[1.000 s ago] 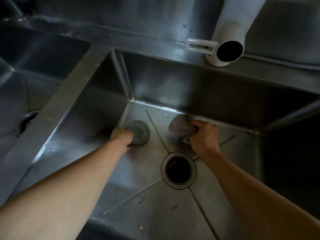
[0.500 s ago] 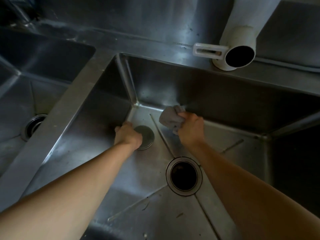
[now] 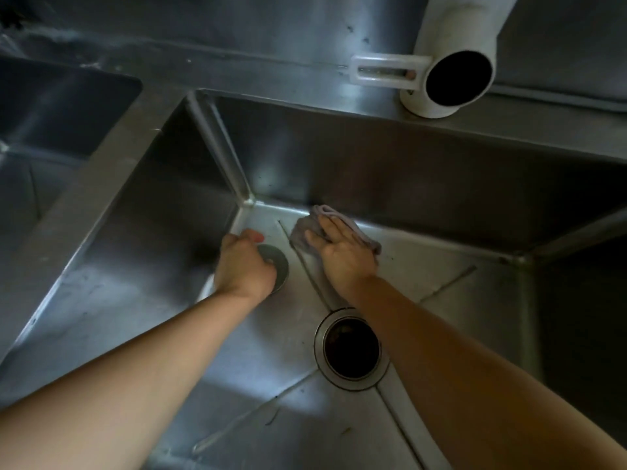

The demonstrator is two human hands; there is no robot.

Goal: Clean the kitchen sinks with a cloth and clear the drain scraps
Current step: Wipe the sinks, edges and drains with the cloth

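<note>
A crumpled grey cleaning cloth point(image 3: 336, 228) lies on the floor of the large stainless-steel sink basin point(image 3: 407, 184), pushed up near the seam where the floor meets the back wall, not far from the far-left corner. The right hand point(image 3: 342, 252) lies flat on top of it, fingers stretched out and pressing the fabric down against the steel; part of the cloth shows beyond the fingertips and along the hand's right edge. Just to the left, the left hand point(image 3: 246, 266) has its fingers curled around a round, flat grey metal drain cover point(image 3: 278, 264), which rests on the basin floor close to the left wall; most of the disc is hidden under the hand, so the exact hold cannot be made out. Nearer the camera, between the two forearms, sits the open round drain hole with a steel rim point(image 3: 351, 349), dark inside. A few small dark scraps point(image 3: 273, 417) lie on the floor in front of it. Above the back rim, a white plastic pipe with an open mouth point(image 3: 451, 79) points toward the basin. To the far left is a second steel sink basin point(image 3: 51, 130), beyond a steel divider.
</note>
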